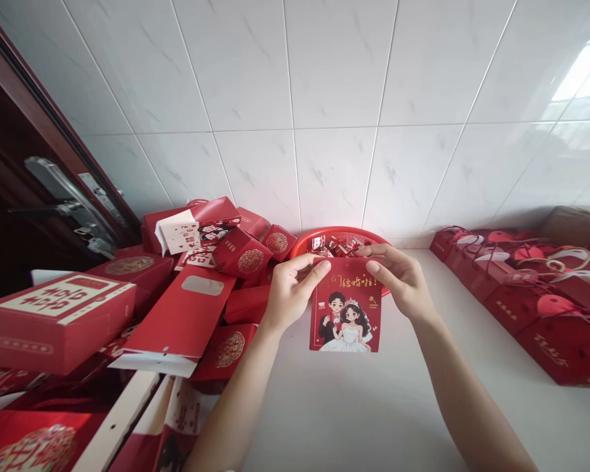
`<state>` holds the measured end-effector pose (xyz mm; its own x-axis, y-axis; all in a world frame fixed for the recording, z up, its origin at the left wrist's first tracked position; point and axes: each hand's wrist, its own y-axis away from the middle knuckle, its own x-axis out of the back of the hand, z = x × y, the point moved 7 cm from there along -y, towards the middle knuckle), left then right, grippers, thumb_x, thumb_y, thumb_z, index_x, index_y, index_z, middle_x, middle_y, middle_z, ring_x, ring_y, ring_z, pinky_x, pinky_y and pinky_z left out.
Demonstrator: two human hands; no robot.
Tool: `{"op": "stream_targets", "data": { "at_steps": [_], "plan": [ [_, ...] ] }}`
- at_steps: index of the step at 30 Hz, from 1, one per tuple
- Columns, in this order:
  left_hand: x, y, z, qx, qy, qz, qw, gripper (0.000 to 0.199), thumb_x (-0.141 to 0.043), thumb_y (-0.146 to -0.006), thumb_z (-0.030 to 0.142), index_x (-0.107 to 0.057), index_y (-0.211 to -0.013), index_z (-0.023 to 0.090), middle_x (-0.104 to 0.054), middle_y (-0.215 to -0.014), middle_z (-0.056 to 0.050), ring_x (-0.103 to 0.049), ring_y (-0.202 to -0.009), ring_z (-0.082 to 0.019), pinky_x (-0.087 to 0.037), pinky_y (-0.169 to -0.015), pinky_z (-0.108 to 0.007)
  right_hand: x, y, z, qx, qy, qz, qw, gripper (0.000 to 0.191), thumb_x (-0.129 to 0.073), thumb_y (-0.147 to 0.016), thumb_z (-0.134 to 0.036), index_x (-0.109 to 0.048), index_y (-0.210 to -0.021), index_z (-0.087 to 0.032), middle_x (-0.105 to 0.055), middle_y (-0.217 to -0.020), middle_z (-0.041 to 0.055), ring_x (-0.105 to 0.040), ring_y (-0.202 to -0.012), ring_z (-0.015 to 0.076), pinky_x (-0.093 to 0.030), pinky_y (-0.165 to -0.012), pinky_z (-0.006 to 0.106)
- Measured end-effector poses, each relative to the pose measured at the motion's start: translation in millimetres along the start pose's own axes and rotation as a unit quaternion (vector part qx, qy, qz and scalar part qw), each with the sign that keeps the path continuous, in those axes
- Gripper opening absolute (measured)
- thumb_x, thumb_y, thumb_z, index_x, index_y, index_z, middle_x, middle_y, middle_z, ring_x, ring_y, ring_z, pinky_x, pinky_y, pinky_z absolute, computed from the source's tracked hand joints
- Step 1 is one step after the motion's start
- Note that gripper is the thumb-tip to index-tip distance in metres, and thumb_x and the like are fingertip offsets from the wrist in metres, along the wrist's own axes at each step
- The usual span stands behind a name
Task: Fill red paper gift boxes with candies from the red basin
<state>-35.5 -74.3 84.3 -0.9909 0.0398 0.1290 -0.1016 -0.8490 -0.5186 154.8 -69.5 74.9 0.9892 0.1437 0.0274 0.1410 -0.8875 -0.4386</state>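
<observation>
A red paper piece (347, 314) printed with a cartoon bride and groom and gold lettering is held up above the white tabletop. My left hand (297, 288) pinches its top left corner between thumb and fingers. At the top right corner, my right hand (398, 278) grips it the same way. Whether it is a flat card or a folded bag or box cannot be made out. Just behind it sits a red plastic basket (334, 231) with small wrapped items (341, 246) inside, partly covered by the paper and my hands.
Red boxes (181, 308) lie in a jumbled pile on the left, beside a dark door (44, 164) with a metal handle. Packed red boxes with cords (511, 295) stand in rows on the right. A tiled wall (334, 118) rises behind.
</observation>
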Motion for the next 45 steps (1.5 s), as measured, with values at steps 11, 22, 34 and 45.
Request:
{"op": "stream_targets", "data": {
  "at_steps": [11,22,34,45],
  "plan": [
    [-3.4,1,-1,0.008,-0.008,-0.011,1.0,0.027,-0.071,-0.086,0.045,-0.075,-0.082,0.018,-0.072,-0.071,-0.001,-0.067,-0.066,-0.017,-0.056,-0.061,-0.027,-1,-1,-7,0.014,0.079,-0.04,0.996,0.036,-0.07,-0.087,-0.055,-0.072,-0.082,-0.019,-0.071,-0.076,0.0047,-0.066,-0.066,0.0187,-0.054,-0.054,0.027],
    [-8.7,2,-7,0.016,0.003,-0.057,0.998,0.025,-0.073,-0.085,0.042,-0.079,-0.095,0.019,-0.079,-0.092,-0.005,-0.074,-0.086,-0.024,-0.061,-0.075,-0.032,-4,-1,-2,0.019,0.067,-0.039,0.997,0.035,-0.071,-0.086,-0.054,-0.073,-0.085,-0.019,-0.073,-0.079,0.0051,-0.067,-0.067,0.0189,-0.054,-0.056,0.028],
    [-5.1,1,-4,0.006,-0.007,-0.027,1.0,0.024,-0.072,-0.086,0.042,-0.078,-0.09,0.019,-0.079,-0.087,-0.003,-0.073,-0.08,-0.022,-0.06,-0.072,-0.031,1,-1,0,-0.004,0.052,-0.045,0.998,0.036,-0.072,-0.085,-0.057,-0.07,-0.083,-0.02,-0.07,-0.074,0.0044,-0.067,-0.067,0.0205,-0.053,-0.054,0.029],
    [3.5,-3,-1,-0.007,0.024,-0.02,0.999,0.037,-0.075,-0.084,0.041,-0.073,-0.113,0.018,-0.076,-0.113,-0.011,-0.072,-0.105,-0.025,-0.06,-0.091,-0.036,83,12,-32,0.152,0.078,0.226,0.959,0.021,-0.081,-0.08,-0.042,-0.075,-0.08,-0.022,-0.071,-0.072,0.0011,-0.064,-0.065,0.0168,-0.051,-0.06,0.029]
  ]
}}
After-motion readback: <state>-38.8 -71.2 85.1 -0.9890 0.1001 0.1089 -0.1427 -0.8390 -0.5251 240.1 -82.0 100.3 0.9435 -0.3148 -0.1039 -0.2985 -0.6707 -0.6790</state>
